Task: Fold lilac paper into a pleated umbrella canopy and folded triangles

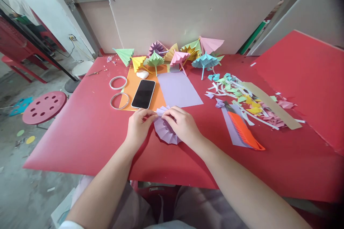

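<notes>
Over the red table (80, 139) we pinch a pleated lilac paper fan (166, 130), left hand (138, 124) and right hand (181, 124) both closed on its top edge. We judge the folding nearly done; next the pleats need gathering evenly

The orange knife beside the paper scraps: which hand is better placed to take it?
Probably the right hand: the orange knife lies on its side, while the left hand is farther away. Both pinch the pleated lilac paper.

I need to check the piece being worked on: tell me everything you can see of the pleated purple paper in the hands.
The pleated purple paper is a pale lilac sheet folded into narrow accordion pleats that fan out into a rounded shape. It looks like thin craft paper. It lies low over the red table, near its front edge, just in front of a flat purple sheet. The left hand pinches its upper edge, and the right hand covers its right side, fingertips meeting at the top.
</notes>
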The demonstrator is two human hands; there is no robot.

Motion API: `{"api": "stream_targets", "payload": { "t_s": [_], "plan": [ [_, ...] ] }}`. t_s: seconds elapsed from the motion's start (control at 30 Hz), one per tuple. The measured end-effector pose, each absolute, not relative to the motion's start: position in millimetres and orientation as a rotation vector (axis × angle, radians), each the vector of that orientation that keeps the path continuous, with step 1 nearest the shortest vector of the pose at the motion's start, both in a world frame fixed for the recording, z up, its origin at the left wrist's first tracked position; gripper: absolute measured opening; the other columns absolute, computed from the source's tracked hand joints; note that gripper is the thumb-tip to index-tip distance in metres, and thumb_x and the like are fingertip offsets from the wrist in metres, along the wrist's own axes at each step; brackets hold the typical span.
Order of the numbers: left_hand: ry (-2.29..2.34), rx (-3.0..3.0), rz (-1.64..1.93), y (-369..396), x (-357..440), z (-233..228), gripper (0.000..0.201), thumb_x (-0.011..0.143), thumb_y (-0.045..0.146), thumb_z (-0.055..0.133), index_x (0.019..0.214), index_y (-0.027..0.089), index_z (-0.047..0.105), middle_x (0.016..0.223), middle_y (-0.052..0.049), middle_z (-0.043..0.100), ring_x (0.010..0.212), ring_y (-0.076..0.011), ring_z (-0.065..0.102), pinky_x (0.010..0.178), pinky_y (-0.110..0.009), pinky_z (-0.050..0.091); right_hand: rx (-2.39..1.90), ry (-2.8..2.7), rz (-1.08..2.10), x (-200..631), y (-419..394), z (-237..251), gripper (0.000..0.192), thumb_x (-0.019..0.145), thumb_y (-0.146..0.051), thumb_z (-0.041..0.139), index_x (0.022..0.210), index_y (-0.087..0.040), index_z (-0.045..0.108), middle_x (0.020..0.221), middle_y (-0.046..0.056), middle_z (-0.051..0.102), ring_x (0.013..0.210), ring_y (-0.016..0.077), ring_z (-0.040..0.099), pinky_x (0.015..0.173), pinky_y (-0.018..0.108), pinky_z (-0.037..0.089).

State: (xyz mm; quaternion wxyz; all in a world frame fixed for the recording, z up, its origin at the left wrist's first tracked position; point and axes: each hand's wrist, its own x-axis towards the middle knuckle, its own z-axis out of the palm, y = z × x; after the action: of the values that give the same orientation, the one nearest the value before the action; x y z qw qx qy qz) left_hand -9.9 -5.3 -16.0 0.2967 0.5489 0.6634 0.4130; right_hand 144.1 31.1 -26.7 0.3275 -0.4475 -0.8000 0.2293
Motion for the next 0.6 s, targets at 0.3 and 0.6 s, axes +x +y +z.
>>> {"api": "stream_targets", "payload": {
  "t_s": [0.3,0.6],
  "plan": [
    [1.808,1.424,1.109,-5.5,-9.7,-14.2,0.012,0.076,0.03,0.059,0.068,0.021,0.06,0.071,0.002,0.063,0.066,-0.0137,0.057,0.063,-0.025,0.043,-1.186,-2.085,0.606,144.1,30.7,-26.5,0.015,0.083,-0.022,0.053,0.069,-0.022,0.057,0.074,0.0,0.059,0.063,0.0122,0.055,0.054,0.023,0.037],
    [1.691,1.325,1.113,-6.8,-10.3,-16.2,0.023,0.081,0.033,0.053,0.101,0.024,0.057,0.073,0.001,0.064,0.07,-0.0148,0.06,0.066,-0.026,0.045,-1.215,-2.015,0.648,146.1,31.2,-25.6,0.012,0.083,-0.022,0.052,0.072,-0.021,0.057,0.076,0.001,0.06,0.062,0.0125,0.056,0.055,0.024,0.039]
  ]
}}
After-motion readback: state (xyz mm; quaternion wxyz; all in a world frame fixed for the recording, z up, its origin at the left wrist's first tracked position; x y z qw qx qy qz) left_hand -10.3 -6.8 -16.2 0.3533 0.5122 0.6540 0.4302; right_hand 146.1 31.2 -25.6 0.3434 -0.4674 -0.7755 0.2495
